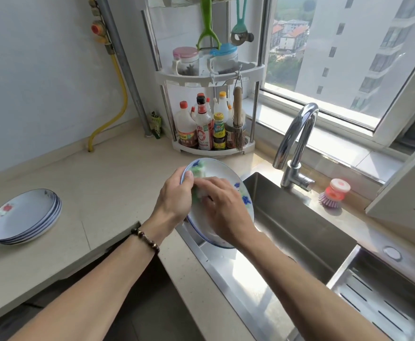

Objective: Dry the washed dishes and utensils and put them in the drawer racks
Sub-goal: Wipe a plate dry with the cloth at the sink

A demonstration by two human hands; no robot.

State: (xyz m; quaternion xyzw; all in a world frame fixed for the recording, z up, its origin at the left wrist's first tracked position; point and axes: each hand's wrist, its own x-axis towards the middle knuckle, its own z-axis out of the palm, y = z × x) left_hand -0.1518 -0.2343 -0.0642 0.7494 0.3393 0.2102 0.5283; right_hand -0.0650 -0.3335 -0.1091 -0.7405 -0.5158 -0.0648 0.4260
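Over the sink [300, 217], the left hand [174, 200] grips a plate [216, 168] while the right hand [223, 207] presses a cloth [196, 195] on it. I think drying is underway; stacking comes next.

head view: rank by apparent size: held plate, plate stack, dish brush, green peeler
1-2. plate held in the hands and plate stack: similar, not ranked.
3-4. green peeler and dish brush: close; distances differ, unsure.
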